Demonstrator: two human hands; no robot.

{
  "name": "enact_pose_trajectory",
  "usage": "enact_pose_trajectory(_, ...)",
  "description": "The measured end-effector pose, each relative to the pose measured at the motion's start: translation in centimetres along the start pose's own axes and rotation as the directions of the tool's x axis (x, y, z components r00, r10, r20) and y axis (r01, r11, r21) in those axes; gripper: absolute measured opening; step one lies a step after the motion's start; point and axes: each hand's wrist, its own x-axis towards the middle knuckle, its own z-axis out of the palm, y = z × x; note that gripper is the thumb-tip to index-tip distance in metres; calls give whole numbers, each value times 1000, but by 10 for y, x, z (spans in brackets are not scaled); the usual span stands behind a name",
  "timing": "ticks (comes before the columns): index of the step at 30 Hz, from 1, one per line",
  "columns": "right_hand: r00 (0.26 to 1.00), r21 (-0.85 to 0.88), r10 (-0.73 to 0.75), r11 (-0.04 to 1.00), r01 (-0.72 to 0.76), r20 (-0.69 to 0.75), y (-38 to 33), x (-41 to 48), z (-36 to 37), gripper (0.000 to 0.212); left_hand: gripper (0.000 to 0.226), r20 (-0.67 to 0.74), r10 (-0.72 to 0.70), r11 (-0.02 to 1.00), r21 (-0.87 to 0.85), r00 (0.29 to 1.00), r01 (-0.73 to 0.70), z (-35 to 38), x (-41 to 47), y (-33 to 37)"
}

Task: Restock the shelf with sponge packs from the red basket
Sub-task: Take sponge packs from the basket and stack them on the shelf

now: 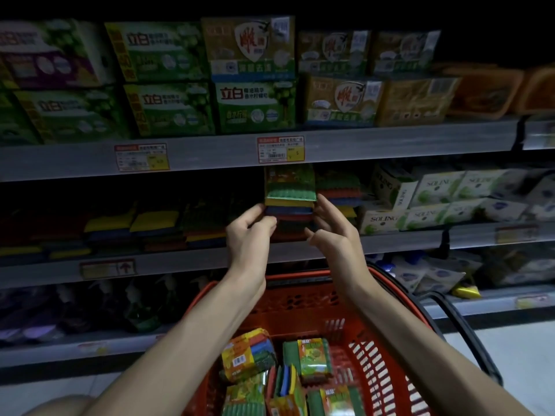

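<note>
Facing the shelf (210, 259), we see its middle level dim, w/ flat sponge packs lying in low rows on the left and white boxes (435, 202) on the right. The level above carries green soap boxes (255, 106) and gold ones (339, 100), w/ a price tag (280, 149) on the rail just over our hands. Below, the red basket (303, 304) sits in front of us, its black handle (462, 322) hanging to the right; approx. six sponge packs (247, 354) lie loose inside, one w/ an orange-green label at top left, another green one (313, 360) beside it. On the middle level a stack of sponge packs (289, 196) rises nearly to the rail, green on top, then yellow, blue, red. Our left hand (250, 232) presses the stack's left edge, fingers curled together against it. Our right hand (332, 228) is at the stack's right edge, fingers spread apart, tips touching the side, thumb free below. Neither hand grips a pack outright.
</note>
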Motion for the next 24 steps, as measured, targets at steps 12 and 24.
enact_pose_trajectory(12,996,-96,-74,993,69,-51,0,0,1,71,44,-60,-82,995,-65,995,78,4,8,-11)
enact_pose_trajectory(24,962,-67,-10,998,-9,-272,3,4,-5,36,25,-105,-345,932,-156,933,327,11,5,-12)
